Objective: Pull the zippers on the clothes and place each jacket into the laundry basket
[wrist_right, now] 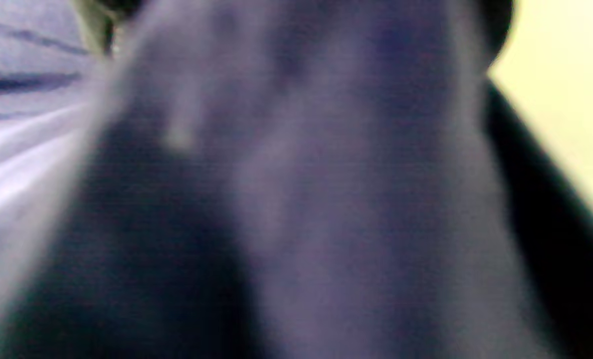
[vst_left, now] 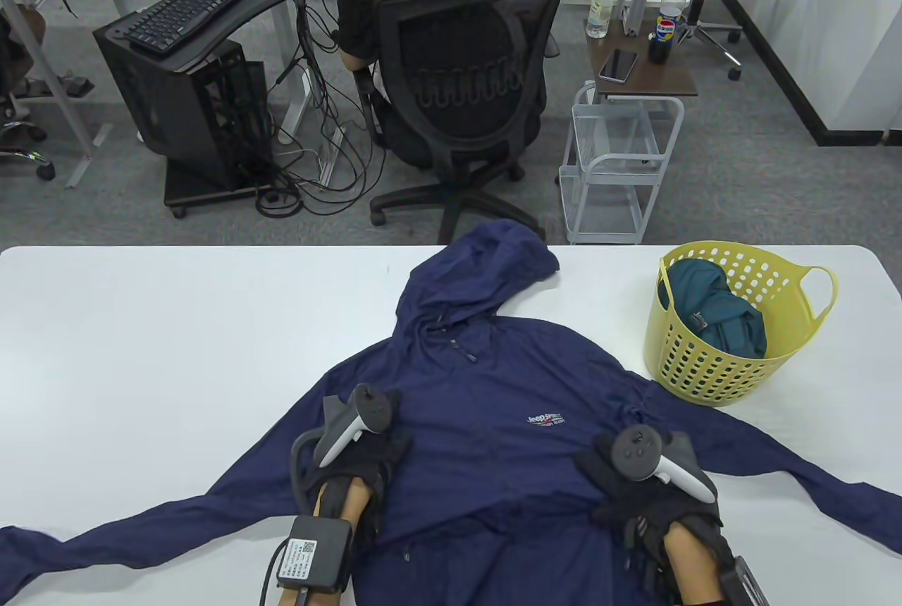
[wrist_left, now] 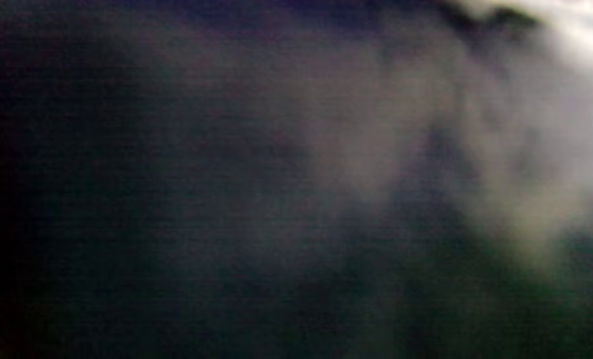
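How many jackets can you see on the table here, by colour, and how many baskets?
Navy blue jacket, spread flat on the table: 1
Teal jacket, bundled inside the basket: 1
Yellow laundry basket: 1
Total: 3 things, 2 of them jackets

The big blue jacket (vst_left: 493,423) lies flat on the white table (vst_left: 141,324) and covers the middle, with its sleeves stretched out to both sides. Left of the jacket the table top is bare, with lots of room for a hand. Right of the jacket's hood stands the yellow basket (vst_left: 733,359), close to one sleeve. Its top is open, but a green jacket (vst_left: 719,313) fills part of it.
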Action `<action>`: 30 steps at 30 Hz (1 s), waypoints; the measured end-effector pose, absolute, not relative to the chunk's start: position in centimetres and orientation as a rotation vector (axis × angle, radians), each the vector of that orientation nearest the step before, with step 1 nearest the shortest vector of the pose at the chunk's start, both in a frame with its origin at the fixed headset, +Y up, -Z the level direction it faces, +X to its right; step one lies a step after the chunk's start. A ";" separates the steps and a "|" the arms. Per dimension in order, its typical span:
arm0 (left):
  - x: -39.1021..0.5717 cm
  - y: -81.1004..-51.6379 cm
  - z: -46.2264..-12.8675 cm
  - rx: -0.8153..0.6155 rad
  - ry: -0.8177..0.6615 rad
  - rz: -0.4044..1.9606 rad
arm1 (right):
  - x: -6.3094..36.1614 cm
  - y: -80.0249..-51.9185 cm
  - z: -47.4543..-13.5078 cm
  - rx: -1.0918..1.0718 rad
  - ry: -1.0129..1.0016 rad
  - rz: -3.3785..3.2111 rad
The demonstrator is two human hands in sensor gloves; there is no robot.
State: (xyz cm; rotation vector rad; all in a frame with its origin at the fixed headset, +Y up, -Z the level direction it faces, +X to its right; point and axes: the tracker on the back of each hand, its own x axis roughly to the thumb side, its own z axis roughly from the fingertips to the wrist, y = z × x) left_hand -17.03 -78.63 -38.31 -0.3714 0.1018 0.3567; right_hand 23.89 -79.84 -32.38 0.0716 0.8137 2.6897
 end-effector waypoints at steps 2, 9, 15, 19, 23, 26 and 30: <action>-17.2 -77.2 -37.4 -0.293 0.067 0.391 | 23.9 -79.8 -32.0 0.064 0.778 2.717; -15.5 -72.6 -31.9 -0.317 0.004 0.080 | 21.6 -76.8 -31.1 0.151 0.573 2.772; -12.3 -74.2 -27.3 -0.612 -0.185 -0.040 | 14.1 -73.9 -29.6 0.534 0.286 2.751; -12.1 -74.9 -25.0 -0.667 -0.218 -0.002 | 8.7 -75.8 -30.8 0.781 0.571 2.711; -13.3 -76.7 -24.0 -0.781 -0.234 0.039 | 6.8 -79.0 -33.5 0.581 0.898 2.806; -14.3 -78.5 -23.6 -0.780 -0.167 -0.093 | 6.6 -79.7 -35.6 0.481 0.790 2.846; -15.3 -78.5 -23.3 -0.739 -0.100 -0.070 | 6.8 -80.4 -37.1 0.327 0.775 2.878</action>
